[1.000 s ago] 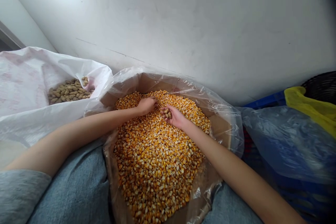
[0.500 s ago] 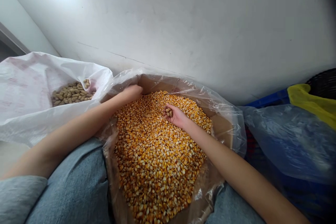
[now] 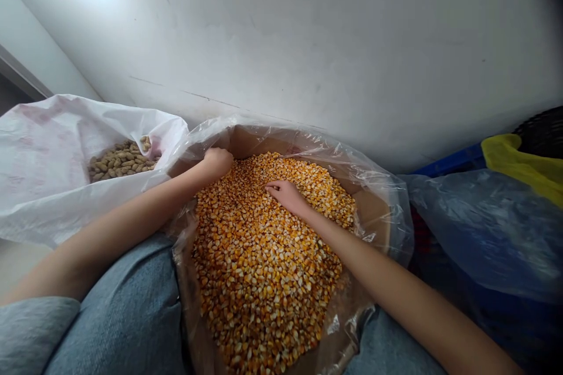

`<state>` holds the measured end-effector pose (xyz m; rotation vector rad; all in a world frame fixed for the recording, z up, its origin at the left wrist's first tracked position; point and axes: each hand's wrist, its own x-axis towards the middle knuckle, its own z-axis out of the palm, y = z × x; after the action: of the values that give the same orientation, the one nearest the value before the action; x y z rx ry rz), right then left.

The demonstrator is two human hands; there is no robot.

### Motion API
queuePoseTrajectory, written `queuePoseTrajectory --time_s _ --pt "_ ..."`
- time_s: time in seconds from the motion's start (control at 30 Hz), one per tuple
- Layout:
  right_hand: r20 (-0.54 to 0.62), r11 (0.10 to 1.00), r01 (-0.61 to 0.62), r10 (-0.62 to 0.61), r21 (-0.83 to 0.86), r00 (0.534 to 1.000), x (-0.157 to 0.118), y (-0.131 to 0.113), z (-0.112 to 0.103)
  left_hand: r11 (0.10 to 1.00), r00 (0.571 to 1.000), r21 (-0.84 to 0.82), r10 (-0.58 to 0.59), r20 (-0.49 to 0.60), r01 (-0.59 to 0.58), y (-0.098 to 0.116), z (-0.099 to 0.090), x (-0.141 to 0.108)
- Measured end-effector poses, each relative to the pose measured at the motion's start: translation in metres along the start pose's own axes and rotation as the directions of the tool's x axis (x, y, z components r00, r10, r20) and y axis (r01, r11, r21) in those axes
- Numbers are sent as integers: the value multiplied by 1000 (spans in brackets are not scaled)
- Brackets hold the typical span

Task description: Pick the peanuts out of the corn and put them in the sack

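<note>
Head view: the right hand lies open, palm down on the corn kernels, which fill a plastic-lined cardboard box. The left hand is curled at the box's far edge, its grip unclear. Peanuts sit in a white sack just beside the box's left edge, and a wall rises close behind.

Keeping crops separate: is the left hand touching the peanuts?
Apart. The head view shows the left hand at the plastic liner, with the white sack's folded edge between it and the peanuts.
</note>
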<state>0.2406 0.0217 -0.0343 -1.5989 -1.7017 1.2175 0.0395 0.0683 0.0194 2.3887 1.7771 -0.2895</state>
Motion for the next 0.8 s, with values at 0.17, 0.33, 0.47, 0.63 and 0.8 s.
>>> queuePoseTrajectory --time_s 0.17,0.33,0.47,0.63,0.8 --pt "-17 976 53 -58 -211 998 2 0 10 997 994 50 56 -89 -52 7 -7 -1" --pt "-40 988 -13 7 -156 999 4 -3 7 977 983 -147 135 -127 -153 4 6 8" --pt "65 943 -195 184 270 981 5 -10 -3 922 943 -287 180 -281 -261 5 8 11" --pt "218 491 -339 289 803 932 5 -26 -10 749 860 -473 252 -444 -464 24 -2 3" --pt "398 335 -432 169 837 902 0 -34 -6 581 786 -531 418 -456 -617 44 -11 -11"
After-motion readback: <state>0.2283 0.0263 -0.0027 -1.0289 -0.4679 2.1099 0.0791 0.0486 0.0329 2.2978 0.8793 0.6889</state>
